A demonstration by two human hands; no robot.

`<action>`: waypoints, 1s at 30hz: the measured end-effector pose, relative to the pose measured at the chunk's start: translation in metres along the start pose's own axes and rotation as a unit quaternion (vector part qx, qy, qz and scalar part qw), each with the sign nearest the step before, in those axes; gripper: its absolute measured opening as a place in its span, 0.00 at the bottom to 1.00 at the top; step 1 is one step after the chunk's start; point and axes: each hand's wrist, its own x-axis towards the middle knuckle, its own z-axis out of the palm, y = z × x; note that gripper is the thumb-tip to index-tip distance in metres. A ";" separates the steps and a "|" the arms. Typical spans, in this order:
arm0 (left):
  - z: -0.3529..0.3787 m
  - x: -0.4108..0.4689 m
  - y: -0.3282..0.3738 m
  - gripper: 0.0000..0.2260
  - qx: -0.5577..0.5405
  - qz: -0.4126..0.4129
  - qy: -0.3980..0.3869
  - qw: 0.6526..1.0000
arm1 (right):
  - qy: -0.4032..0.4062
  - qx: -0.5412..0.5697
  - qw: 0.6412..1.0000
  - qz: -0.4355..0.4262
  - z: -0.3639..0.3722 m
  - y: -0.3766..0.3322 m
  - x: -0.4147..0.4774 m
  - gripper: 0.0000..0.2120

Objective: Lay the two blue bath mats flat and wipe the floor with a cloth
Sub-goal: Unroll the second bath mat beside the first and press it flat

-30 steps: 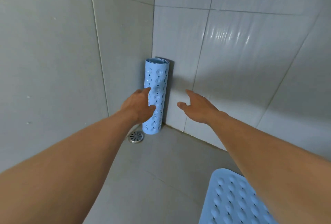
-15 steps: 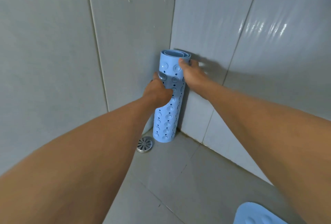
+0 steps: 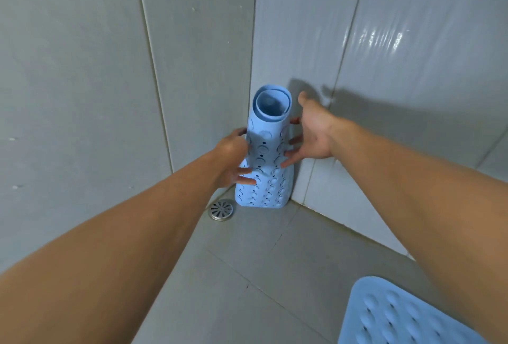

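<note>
- A bathroom, seen at its shower corner.
- Glossy pale wall tiles (image 3: 412, 69) meet in a corner just behind the fingers (image 3: 291, 155).
- A round metal floor drain (image 3: 220, 209) sits in the grey tiled floor (image 3: 247, 275), below the fingers of the left hand (image 3: 229, 161).
- There are two blue suction-cup bath mats: a rolled mat (image 3: 268, 151) upright between the fingers, and a flat mat (image 3: 398, 316) on the floor well below them.

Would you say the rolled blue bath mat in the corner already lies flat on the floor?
No, the rolled bath mat stands on end in the corner, flaring at its base.
</note>
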 end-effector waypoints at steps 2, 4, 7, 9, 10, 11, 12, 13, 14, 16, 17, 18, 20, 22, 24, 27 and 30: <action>-0.005 -0.012 0.000 0.20 -0.060 -0.041 -0.028 0.997 | -0.001 -0.004 1.000 0.001 -0.003 0.009 -0.013 0.25; -0.006 -0.021 -0.002 0.17 -0.102 -0.077 -0.037 0.991 | 0.000 -0.006 1.000 0.005 -0.007 0.020 -0.023 0.20; -0.005 -0.035 -0.007 0.12 -0.122 -0.113 -0.034 0.985 | -0.024 0.027 0.999 0.020 -0.013 0.037 -0.034 0.22; -0.004 -0.046 -0.011 0.14 -0.143 -0.133 -0.046 0.980 | -0.044 0.032 0.998 0.025 -0.016 0.048 -0.041 0.21; -0.003 -0.054 -0.013 0.12 -0.150 -0.138 -0.066 0.977 | -0.056 0.033 0.998 0.028 -0.017 0.054 -0.044 0.21; -0.003 -0.062 -0.015 0.09 -0.155 -0.139 -0.083 0.975 | -0.066 0.033 0.997 0.033 -0.019 0.060 -0.046 0.21; -0.003 -0.068 -0.019 0.08 -0.157 -0.141 -0.091 0.973 | -0.076 0.032 0.996 0.038 -0.020 0.066 -0.047 0.21; -0.003 -0.073 -0.023 0.09 -0.159 -0.142 -0.090 0.973 | -0.080 0.032 0.995 0.045 -0.021 0.073 -0.046 0.20; -0.005 -0.074 -0.029 0.08 -0.157 -0.139 -0.093 0.973 | -0.078 0.023 0.995 0.053 -0.022 0.079 -0.046 0.20; -0.007 -0.078 -0.039 0.07 -0.161 -0.141 -0.109 0.971 | -0.078 -0.016 0.994 0.077 -0.023 0.091 -0.041 0.20; -0.008 -0.078 -0.044 0.11 -0.160 -0.147 -0.104 0.971 | -0.090 -0.040 0.991 0.090 -0.023 0.096 -0.040 0.21; -0.008 -0.077 -0.051 0.16 -0.158 -0.150 -0.093 0.972 | -0.099 -0.061 0.988 0.102 -0.022 0.101 -0.041 0.23; -0.010 -0.077 -0.064 0.22 -0.158 -0.150 -0.075 0.973 | -0.103 -0.064 0.986 0.118 -0.020 0.109 -0.047 0.30; -0.011 -0.080 -0.076 0.26 -0.177 -0.148 -0.087 0.969 | -0.099 -0.039 0.987 0.122 -0.022 0.116 -0.055 0.36; -0.011 -0.087 -0.082 0.23 -0.179 -0.144 -0.088 0.969 | -0.096 -0.019 0.988 0.122 -0.026 0.120 -0.064 0.37; -0.005 -0.105 -0.086 0.12 -0.177 -0.129 -0.104 0.970 | -0.102 -0.005 0.987 0.124 -0.033 0.125 -0.083 0.43; -0.001 -0.121 -0.081 0.12 -0.166 -0.128 -0.110 0.972 | -0.097 0.007 0.989 0.116 -0.036 0.123 -0.108 0.47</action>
